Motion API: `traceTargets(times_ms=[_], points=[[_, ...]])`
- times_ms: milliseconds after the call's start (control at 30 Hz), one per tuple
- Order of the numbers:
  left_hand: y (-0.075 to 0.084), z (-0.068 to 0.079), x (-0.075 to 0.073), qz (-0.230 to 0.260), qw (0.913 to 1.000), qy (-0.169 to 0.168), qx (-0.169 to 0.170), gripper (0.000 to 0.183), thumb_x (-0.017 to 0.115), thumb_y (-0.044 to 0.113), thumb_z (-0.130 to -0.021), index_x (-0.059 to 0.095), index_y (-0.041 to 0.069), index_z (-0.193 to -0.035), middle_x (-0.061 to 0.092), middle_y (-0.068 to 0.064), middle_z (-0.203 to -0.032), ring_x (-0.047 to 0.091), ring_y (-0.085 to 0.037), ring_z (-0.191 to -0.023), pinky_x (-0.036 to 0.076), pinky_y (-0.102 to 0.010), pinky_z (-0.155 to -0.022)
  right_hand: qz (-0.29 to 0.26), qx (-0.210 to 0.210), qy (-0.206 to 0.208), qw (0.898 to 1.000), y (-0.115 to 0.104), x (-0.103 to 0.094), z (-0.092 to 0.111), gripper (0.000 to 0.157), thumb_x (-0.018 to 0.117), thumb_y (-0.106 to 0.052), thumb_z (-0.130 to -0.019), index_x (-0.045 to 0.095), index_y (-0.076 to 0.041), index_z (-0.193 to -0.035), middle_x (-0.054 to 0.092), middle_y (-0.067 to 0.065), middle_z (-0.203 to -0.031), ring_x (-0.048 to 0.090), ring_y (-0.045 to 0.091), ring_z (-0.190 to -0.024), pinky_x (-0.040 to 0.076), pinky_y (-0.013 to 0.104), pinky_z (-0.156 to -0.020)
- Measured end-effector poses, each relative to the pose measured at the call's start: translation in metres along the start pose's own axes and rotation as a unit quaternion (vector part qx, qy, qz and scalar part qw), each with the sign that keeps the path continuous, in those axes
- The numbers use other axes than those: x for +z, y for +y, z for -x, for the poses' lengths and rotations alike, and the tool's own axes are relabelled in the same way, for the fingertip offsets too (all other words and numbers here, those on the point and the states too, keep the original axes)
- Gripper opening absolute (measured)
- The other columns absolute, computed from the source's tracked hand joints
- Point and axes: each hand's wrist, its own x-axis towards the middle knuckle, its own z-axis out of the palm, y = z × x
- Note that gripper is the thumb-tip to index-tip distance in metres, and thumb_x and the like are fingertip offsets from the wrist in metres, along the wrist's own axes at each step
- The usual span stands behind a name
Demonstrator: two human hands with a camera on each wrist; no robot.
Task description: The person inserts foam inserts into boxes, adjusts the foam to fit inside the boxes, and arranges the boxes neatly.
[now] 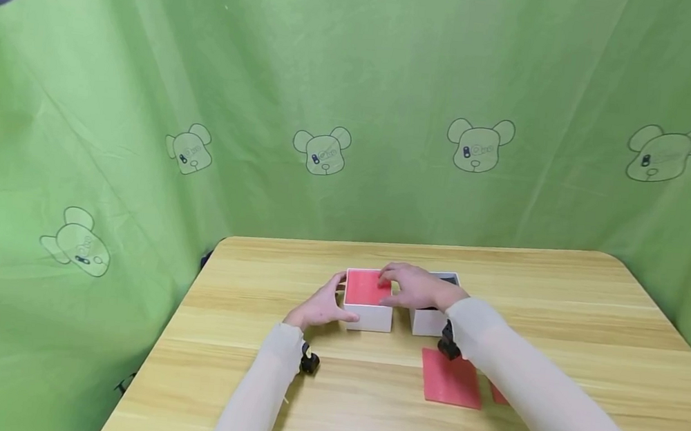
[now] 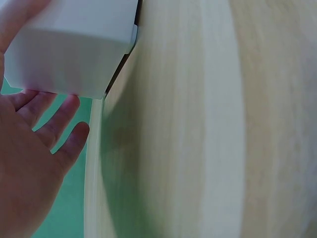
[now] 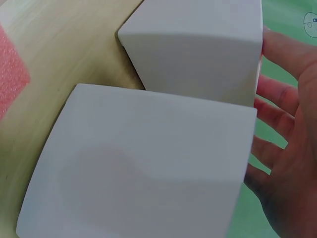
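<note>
A white box [image 1: 369, 318] topped by a red foam sheet [image 1: 363, 287] sits near the back of the table. My left hand [image 1: 319, 307] holds it by its left side, thumb along the front; in the left wrist view, fingertips touch the side of the white box [image 2: 64, 64]. From the right, my right hand [image 1: 415, 288] reaches over the box with its fingertips on the red sheet. The right wrist view has these fingers [image 3: 277, 94] spread and fairly straight along the top edge. Beneath that hand stands a second white box [image 1: 427, 322], dark inside, partly hidden.
One red foam square [image 1: 450, 380] lies on the wooden table [image 1: 352, 403] in front of the right box. Another red piece [image 1: 497, 394] shows beside it, mostly covered by my right forearm. A green curtain [image 1: 384, 198] hangs behind the table.
</note>
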Motion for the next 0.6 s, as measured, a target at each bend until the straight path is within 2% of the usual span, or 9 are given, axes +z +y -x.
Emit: traceTargets(times_ms=[367, 600], points=[[-0.0028, -0.0023, 0.0007, -0.001, 1.0000, 0.002, -0.008, 0.103, 0.084, 0.020, -0.071, 0.018, 0.015, -0.150, 0.035, -0.004, -0.146, 0.037, -0.021, -0.130, 0.032, -0.040, -0.106, -0.012, 0.012, 0.011, 1.000, 0.0051, -0.0039, 0.0036, 0.036, 0.066, -0.035, -0.087, 0.066, -0.009, -0.112, 0.053, 0.010, -0.128, 0.046, 0.032, -0.121, 0.037, 0.048, -0.101], [-0.0034, -0.0028, 0.0001, -0.003, 1.0000, -0.002, -0.003, 0.102, 0.084, 0.021, -0.071, 0.019, 0.014, -0.150, 0.036, -0.006, -0.145, 0.037, -0.024, -0.130, 0.031, -0.043, -0.106, -0.014, 0.022, 0.015, 1.000, 0.0066, -0.0013, 0.0000, 0.035, 0.070, -0.035, -0.083, 0.065, -0.011, -0.109, 0.055, 0.007, -0.122, 0.049, 0.031, -0.117, 0.039, 0.047, -0.099]])
